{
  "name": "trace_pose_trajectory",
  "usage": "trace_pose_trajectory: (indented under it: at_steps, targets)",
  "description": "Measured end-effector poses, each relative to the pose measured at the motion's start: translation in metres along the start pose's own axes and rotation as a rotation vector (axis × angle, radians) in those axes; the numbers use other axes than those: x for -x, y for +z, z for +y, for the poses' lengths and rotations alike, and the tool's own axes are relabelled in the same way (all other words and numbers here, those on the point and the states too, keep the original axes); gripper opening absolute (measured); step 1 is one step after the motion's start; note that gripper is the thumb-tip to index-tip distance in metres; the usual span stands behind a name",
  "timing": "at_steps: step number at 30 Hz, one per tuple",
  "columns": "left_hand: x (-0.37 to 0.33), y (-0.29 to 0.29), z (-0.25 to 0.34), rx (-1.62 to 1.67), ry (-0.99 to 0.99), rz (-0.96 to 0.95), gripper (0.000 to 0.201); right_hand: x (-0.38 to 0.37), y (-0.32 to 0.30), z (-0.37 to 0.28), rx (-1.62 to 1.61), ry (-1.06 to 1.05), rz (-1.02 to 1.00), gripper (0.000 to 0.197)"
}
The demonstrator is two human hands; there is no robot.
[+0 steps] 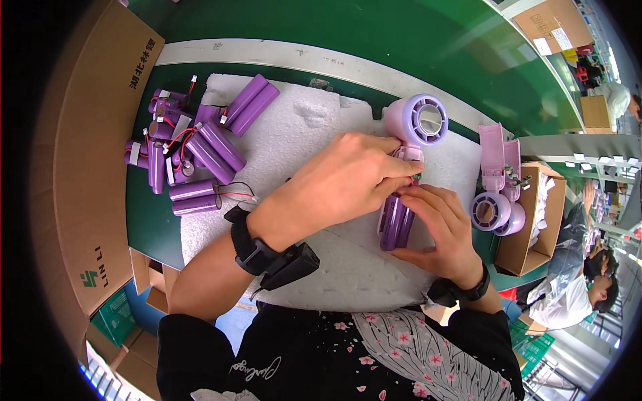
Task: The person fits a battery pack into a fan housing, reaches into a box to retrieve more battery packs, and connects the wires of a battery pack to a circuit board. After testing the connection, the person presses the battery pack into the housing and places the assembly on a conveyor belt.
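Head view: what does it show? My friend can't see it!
A person's left hand and right hand work on an open lilac handheld fan, the right around purple batteries at its handle end. Under them lies a white foam sheet. More wired purple battery packs are heaped at the left.

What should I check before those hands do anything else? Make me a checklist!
1. Right hand holding the purple battery pair: ok.
2. Left hand at the pair's top end: ok.
3. Red wire there properly connected: cannot tell; fingers hide most of it.
4. Front ring of the lilac fan head uncovered by fingers: ok.
5. Spare batteries on the left neatly lined up: not ok; they're in a jumbled pile.
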State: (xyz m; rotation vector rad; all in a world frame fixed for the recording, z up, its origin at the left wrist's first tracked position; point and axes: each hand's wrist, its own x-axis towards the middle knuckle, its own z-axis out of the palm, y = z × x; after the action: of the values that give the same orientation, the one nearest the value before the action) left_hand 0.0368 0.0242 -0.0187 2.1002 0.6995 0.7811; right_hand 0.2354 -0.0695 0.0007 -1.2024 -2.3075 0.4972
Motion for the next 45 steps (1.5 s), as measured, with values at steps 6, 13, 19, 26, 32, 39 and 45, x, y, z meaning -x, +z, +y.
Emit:
trace_pose_trajectory:
  at_steps: [6,13,19,26,32,39,45]
  targets:
    - [-0.002,-0.005,0.002,0.025,-0.009,-0.034,0.029,0.009,0.003,-0.007,0.018,0.076,0.036,0.070]
    - [-0.002,-0.008,0.002,0.046,-0.010,-0.063,0.029,0.010,-0.001,-0.010,-0.030,0.087,0.050,0.065]
    - [-0.002,-0.007,0.001,0.037,0.009,-0.066,0.029,0.009,0.001,-0.005,-0.015,0.090,0.087,0.065]
    - [-0.002,-0.007,0.002,0.025,-0.005,-0.078,0.029,0.007,0.002,-0.003,0.000,0.077,0.078,0.072]
    - [-0.001,-0.006,0.000,0.013,0.013,-0.062,0.028,0.006,-0.001,-0.010,0.023,0.153,-0.007,0.071]
    - [-0.003,-0.006,0.000,0.013,0.019,-0.056,0.027,0.009,0.001,-0.008,-0.060,0.184,0.058,0.064]
    - [-0.003,-0.005,-0.001,0.031,0.014,-0.044,0.026,0.010,0.002,-0.007,-0.018,0.157,0.103,0.058]
